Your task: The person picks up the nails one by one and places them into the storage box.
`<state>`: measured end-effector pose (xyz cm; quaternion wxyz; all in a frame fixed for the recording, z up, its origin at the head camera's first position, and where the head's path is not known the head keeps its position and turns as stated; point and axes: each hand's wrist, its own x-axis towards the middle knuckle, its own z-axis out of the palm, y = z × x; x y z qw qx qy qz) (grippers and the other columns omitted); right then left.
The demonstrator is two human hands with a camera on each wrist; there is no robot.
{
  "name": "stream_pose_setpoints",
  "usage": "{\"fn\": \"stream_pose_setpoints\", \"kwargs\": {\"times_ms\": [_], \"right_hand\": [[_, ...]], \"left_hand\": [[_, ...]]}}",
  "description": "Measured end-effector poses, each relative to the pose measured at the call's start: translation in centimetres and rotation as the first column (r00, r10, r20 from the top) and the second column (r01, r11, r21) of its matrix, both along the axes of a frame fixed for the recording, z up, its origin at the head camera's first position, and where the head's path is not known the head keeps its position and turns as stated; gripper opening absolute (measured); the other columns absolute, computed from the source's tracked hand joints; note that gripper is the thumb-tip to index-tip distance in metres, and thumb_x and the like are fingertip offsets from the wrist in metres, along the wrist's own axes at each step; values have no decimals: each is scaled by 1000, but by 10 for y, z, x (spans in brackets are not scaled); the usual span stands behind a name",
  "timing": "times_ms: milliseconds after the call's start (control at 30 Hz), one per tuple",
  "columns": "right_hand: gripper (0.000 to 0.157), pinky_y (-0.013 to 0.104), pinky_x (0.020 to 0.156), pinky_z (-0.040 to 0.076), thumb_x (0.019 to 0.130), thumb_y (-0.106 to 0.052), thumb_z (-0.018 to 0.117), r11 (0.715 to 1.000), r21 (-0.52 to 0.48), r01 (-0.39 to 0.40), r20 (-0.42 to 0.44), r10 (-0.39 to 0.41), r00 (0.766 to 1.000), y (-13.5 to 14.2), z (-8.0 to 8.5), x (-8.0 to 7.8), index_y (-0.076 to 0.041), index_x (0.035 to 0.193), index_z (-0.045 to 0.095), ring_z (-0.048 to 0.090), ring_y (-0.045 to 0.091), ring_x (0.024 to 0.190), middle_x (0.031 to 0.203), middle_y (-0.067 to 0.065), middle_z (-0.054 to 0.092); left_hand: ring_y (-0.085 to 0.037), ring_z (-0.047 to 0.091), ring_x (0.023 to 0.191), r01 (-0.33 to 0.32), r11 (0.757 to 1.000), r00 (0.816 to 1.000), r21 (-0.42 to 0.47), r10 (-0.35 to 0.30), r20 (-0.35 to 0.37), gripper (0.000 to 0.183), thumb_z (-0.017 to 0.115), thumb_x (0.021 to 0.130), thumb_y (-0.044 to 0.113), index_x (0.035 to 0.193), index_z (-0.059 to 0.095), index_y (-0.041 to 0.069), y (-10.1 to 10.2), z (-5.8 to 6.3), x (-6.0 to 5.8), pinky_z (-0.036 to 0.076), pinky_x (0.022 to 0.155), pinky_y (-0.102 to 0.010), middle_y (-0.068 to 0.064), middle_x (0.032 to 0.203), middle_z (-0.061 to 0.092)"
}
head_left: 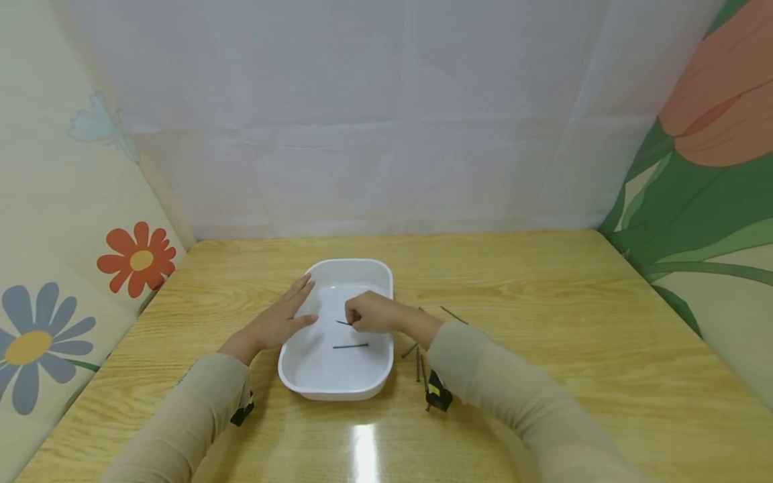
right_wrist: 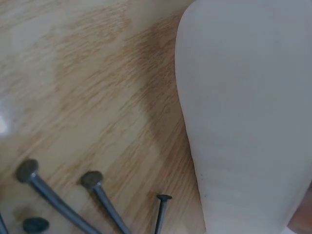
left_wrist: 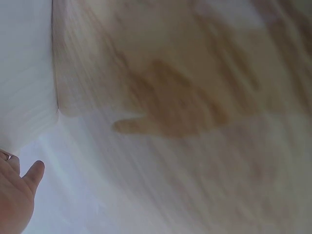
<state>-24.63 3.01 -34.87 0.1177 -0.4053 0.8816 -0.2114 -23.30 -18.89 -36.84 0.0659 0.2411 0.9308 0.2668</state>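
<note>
A white rectangular tray (head_left: 326,390) stands on the table. Over its inside, my right hand (head_left: 380,312) has curled fingers pinching a thin dark nail (head_left: 342,323), whose one end sticks out to the left. Another nail (head_left: 350,346) lies flat on the tray floor, nearer to me. My left hand (head_left: 280,322) rests at the tray's left rim, fingers straight and thumb stretched inward over the edge. In the left wrist view, part of that left hand (left_wrist: 15,197) shows beside the tray's outer wall (left_wrist: 24,73).
Several loose nails (head_left: 418,367) lie on the wooden table (head_left: 543,295) right of the tray, partly under my right forearm; their round heads show in the right wrist view beside the tray wall (right_wrist: 239,107). Black camera units (head_left: 439,394) hang at both wrists. A white cloth (head_left: 386,134) hangs behind.
</note>
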Motion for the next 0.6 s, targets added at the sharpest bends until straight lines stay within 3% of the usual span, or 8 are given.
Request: {"fn": "stream_pose_setpoints", "kwargs": {"times_ms": [267,600], "right_hand": [[11,17,60,39,78,-2,59,989,142,25,29,-30,999,-11,2,0,-10,70,57,48,9,65,66,-4,53],[12,17,60,39,77,0,59,975,219,45,50,-58,997,-21,-2,3,-9,69,58,48,9,64,65,-4,52]], "left_hand": [[-32,2,128,7,1000,1000,9,-7,9,66,44,90,31,139,9,5,-3,1,1,14,97,-54,-9,144,-3],[-31,0,128,10,1000,1000,2,-10,7,65,44,90,29,139,9,4,-4,0,2,12,97,-53,-9,144,-3]]}}
